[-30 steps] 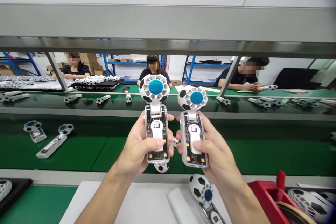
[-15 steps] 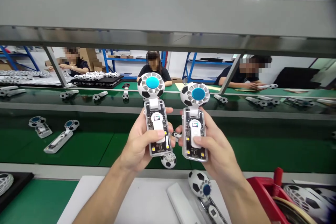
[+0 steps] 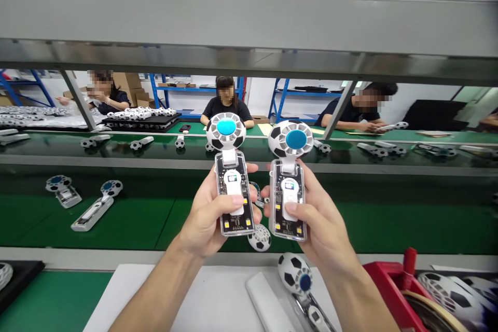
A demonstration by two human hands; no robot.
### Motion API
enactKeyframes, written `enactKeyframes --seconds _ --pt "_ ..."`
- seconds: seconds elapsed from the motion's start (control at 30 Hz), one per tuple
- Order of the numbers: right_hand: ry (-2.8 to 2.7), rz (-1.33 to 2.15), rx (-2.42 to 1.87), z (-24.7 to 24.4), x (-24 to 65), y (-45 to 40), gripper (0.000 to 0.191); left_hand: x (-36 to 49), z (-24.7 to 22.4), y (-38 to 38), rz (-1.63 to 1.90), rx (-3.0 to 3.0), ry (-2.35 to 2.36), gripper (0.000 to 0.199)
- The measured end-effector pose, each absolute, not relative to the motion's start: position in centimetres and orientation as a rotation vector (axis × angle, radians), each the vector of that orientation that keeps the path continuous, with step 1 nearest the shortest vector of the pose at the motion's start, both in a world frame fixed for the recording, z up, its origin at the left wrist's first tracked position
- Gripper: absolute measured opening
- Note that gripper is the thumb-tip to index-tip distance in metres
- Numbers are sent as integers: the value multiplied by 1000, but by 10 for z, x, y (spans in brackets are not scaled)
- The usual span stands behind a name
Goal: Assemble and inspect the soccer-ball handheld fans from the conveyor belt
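My left hand (image 3: 210, 205) is wrapped round a football-headed handheld fan (image 3: 233, 194), thumb on the white button strip of its clear case. A small lit display shows above that thumb. My right hand (image 3: 317, 212) grips a second fan of the same kind (image 3: 288, 197), its thumb likewise on the white strip and its display lit. Both fans stand upright side by side, turquoise hub discs facing me, black circuit boards visible. Below them another fan (image 3: 298, 280) lies on white paper (image 3: 210, 295) next to a white cover-like piece (image 3: 266, 301).
On the green belt (image 3: 136, 238) lie fans at left (image 3: 93, 212) and one partly behind my hands (image 3: 260, 237). A red tape dispenser (image 3: 389, 275) stands at right. Further fans line the far belt (image 3: 368, 150). Three co-workers sit opposite. A grey shelf beam (image 3: 249, 21) crosses above.
Fans on the near belt have shifted right. Those on the far belt sit slightly further left, with the view moving a little too. Both hands keep their holds.
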State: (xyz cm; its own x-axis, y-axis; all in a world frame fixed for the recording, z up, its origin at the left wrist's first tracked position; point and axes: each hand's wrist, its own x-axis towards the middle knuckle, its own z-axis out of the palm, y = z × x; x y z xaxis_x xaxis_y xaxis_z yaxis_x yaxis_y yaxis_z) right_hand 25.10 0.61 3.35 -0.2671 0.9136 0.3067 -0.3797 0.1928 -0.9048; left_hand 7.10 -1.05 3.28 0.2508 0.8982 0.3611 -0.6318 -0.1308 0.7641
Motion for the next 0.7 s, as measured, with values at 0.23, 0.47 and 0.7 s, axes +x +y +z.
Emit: enactKeyframes --seconds 0.23,0.47,0.7 --pt "-1305 1390 -506 21 252 16 70 73 32 -11 1368 985 305 46" --pt "-1138 1301 -499 20 240 17 25 76 31 -2 1520 895 546 36" --pt "-1029 1254 -461 30 244 11 24 62 35 2 1712 940 591 28"
